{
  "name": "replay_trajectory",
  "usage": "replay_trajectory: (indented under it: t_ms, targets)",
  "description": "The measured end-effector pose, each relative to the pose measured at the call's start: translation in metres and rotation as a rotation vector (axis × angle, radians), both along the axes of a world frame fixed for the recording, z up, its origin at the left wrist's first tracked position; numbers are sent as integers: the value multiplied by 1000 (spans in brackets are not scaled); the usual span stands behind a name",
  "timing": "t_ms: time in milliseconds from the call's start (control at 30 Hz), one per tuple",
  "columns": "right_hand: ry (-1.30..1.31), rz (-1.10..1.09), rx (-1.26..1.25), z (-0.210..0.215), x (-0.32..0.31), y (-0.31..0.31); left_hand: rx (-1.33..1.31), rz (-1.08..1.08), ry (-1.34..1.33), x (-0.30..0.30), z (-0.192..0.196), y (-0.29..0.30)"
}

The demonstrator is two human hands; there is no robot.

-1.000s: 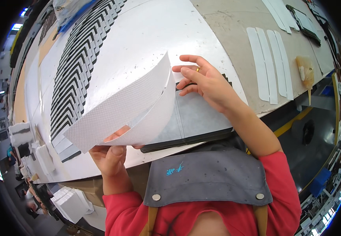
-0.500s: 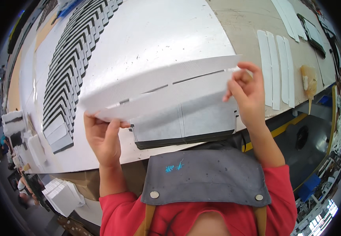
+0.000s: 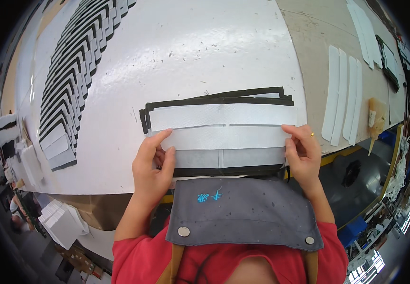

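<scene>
A white slotted sheet lies flat across a small stack of black-edged grey panels at the table's near edge. Lengthwise slits run along the middle of the sheet. At its left end my left hand grips the lower band, index finger along the slit and thumb at the lower edge. My right hand pinches the right end of the same band between thumb and bent fingers. The black borders of the panels stick out beyond the sheet at the far side, and one panel underneath is skewed.
A long row of overlapping black-and-grey pieces curves along the table's left. To the right lie white strips, a yellowish translucent glue applicator and a black-framed piece. A stack of white sheets sits below left.
The white sheet has come down from a tilted, raised position to lie flat on the panels. My right hand, loosely raised near its corner before, has moved down to its right end.
</scene>
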State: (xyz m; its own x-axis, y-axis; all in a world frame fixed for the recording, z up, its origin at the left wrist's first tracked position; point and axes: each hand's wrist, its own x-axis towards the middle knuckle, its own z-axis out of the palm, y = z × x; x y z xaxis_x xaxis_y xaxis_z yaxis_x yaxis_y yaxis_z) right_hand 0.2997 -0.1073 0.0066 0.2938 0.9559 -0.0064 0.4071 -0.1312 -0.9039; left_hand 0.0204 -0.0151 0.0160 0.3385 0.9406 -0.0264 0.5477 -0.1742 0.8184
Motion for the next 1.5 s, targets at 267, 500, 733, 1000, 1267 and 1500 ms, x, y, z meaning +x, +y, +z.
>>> replay_trajectory:
  t_ms: [267, 500, 733, 1000, 1267, 1500]
  targets:
    - [-135, 60, -33, 6, -1, 5, -22, -32, 88, 1, 6, 6]
    - [-176, 35, -64, 8, -5, 7, -135, -23, 122, 2, 13, 7]
    - [-210, 44, -54, 6, -6, 7, -127, -52, 137, 0, 15, 9]
    - [-213, 40, -21, 6, -5, 6, -124, -67, 199, 5, 17, 12]
    - [-208, 71, -20, 10, -4, 9, 45, -84, 403, 7, 15, 10]
    - [-306, 96, -57, 15, -5, 10, 212, -110, 422, 3, 8, 13]
